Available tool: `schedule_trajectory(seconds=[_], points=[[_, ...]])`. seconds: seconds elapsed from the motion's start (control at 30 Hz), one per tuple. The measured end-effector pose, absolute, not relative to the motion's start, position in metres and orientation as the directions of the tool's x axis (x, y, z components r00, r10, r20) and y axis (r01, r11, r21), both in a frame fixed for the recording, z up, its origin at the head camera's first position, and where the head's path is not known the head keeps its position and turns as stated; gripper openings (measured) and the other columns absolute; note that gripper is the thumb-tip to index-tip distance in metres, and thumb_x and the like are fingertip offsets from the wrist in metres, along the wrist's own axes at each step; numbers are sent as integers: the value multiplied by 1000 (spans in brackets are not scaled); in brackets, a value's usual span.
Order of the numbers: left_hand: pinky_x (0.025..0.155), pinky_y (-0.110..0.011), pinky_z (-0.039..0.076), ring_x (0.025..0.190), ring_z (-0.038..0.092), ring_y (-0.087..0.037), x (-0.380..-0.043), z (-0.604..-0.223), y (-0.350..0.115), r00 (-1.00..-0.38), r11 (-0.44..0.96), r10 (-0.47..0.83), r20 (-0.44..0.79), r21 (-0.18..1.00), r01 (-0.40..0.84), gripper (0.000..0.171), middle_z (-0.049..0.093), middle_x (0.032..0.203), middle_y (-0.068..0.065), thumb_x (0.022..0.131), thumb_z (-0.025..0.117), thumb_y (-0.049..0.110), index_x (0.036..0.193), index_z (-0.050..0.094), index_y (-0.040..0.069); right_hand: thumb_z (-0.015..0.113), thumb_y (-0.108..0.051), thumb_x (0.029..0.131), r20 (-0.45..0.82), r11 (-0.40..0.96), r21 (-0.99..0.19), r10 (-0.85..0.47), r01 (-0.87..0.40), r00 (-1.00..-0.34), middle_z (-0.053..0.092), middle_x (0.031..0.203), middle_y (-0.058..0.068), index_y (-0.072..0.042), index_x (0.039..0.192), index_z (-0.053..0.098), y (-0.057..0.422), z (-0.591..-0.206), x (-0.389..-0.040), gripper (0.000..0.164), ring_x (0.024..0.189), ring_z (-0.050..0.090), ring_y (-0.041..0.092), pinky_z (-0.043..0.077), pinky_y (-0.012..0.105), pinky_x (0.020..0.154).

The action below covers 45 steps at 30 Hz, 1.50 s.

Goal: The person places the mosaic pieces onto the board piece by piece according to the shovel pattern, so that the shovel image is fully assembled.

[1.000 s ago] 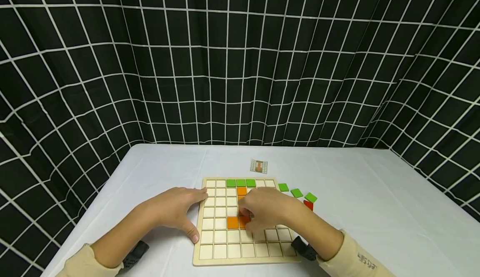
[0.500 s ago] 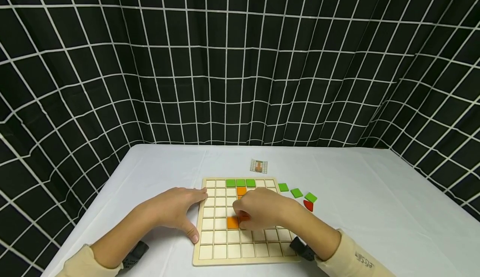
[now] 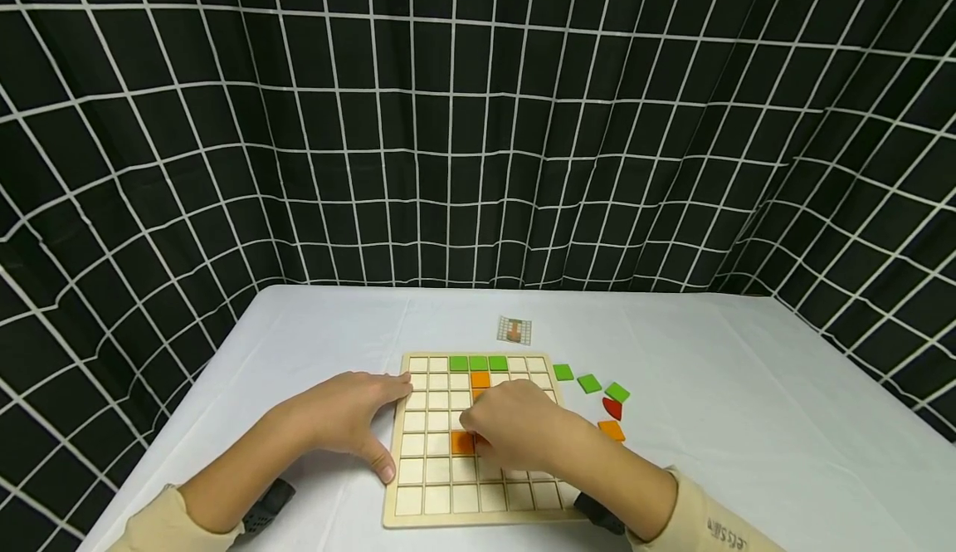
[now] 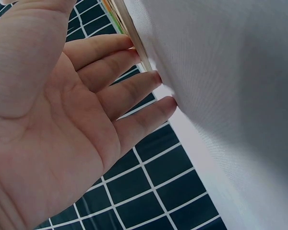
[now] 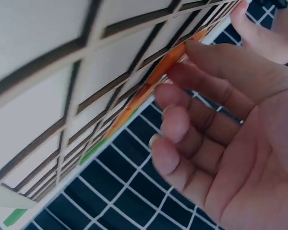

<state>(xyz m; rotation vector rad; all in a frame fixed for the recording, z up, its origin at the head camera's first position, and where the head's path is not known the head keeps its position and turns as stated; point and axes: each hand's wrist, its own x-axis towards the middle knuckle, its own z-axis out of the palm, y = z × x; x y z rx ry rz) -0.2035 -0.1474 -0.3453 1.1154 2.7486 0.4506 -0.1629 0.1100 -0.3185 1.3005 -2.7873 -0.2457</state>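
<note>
A wooden grid board [image 3: 436, 500] lies on the white-covered table. Green square tiles [image 3: 478, 363] sit in its far row, with orange square tiles [image 3: 480, 379] in a column below. Nearer, another orange tile [image 3: 462, 442] sits just left of my right hand [image 3: 515, 426]. The right wrist view shows that hand's thumb and index finger pinching an orange tile [image 5: 167, 63] at the board's surface; its other fingers curl loosely. From above, the hand covers this tile and part of the column. My left hand [image 3: 347, 419] rests along the board's left edge, fingers extended and thumb spread.
Right of the board lie loose green tiles [image 3: 589, 383], a red curved-edged piece [image 3: 612, 408] and an orange tile [image 3: 611, 430], partly behind my right forearm. A small pattern card [image 3: 514, 330] lies beyond the board. A black curtain with white grid lines [image 3: 478, 120] hangs behind the table.
My right hand has shifted slightly left over the board, its fingers drawing closer together. Its forearm has lowered, so the loose orange tile at the right now shows. My left hand has stayed put.
</note>
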Motion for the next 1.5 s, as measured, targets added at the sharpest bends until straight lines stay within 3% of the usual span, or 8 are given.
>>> schedule_trajectory(seconds=[0.2, 0.37, 0.5, 0.73, 0.9, 1.03, 1.27, 1.5], points=[[109, -51, 40, 132, 51, -35, -203, -345, -147, -718, 683, 696, -27, 334, 650, 113, 51, 147, -16, 54, 87, 63, 140, 55, -1, 74, -15, 89, -42, 643, 121, -758, -756, -651, 51, 62, -12, -17, 75, 67, 115, -316, -157, 16, 55, 44, 4, 40, 20, 50], [109, -52, 39, 132, 50, -35, -203, -344, -146, -719, 685, 694, -24, 330, 650, 112, 51, 147, -17, 54, 88, 63, 140, 55, -1, 72, -12, 89, -165, 681, -126, -732, -721, -662, 63, 75, -17, -18, 84, 75, 140, -302, -156, 9, 64, 52, 1, 48, 21, 61], [109, -53, 39, 132, 50, -36, -203, -343, -147, -720, 686, 694, -27, 330, 649, 113, 51, 147, -17, 53, 87, 64, 140, 55, -1, 72, -11, 89, -185, 728, -257, -683, -636, -707, 62, 75, -18, -21, 84, 75, 172, -295, -160, 11, 64, 52, 2, 48, 22, 60], [109, -52, 39, 132, 50, -35, -203, -342, -149, -723, 688, 691, -25, 330, 646, 113, 51, 147, -17, 53, 88, 63, 140, 54, -1, 77, -18, 83, -189, 907, -155, -416, -391, -889, 51, 65, -8, -19, 70, 57, 221, -300, -165, 23, 60, 47, 11, 40, 30, 55], [109, -53, 39, 132, 50, -36, -203, -343, -148, -718, 680, 696, -23, 346, 647, 113, 51, 147, -18, 53, 87, 63, 140, 55, -1, 85, -32, 76, -283, 973, -101, -226, -206, -932, 49, 65, 0, -11, 70, 54, 242, -305, -169, 38, 61, 46, 15, 34, 31, 55], [109, -52, 39, 132, 50, -36, -204, -345, -147, -714, 676, 700, -21, 341, 653, 113, 51, 147, -18, 53, 87, 64, 140, 55, 0, 84, -29, 76, -316, 970, -152, -228, -188, -921, 47, 65, 1, -10, 69, 53, 247, -309, -171, 37, 60, 45, 15, 33, 30, 55], [108, -51, 40, 131, 51, -35, -204, -346, -146, -715, 680, 699, -23, 333, 654, 111, 51, 147, -16, 53, 87, 64, 140, 56, 2, 83, -32, 79, -257, 961, -164, -259, -222, -931, 45, 63, -1, -11, 67, 53, 243, -317, -174, 39, 58, 43, 14, 31, 29, 54], [108, -51, 40, 131, 51, -35, -204, -347, -147, -716, 682, 697, -21, 327, 654, 111, 51, 147, -16, 53, 87, 64, 140, 56, 1, 80, -15, 78, -221, 947, -162, -308, -277, -925, 48, 63, -1, -12, 67, 53, 239, -317, -175, 29, 57, 44, 13, 31, 27, 52]])
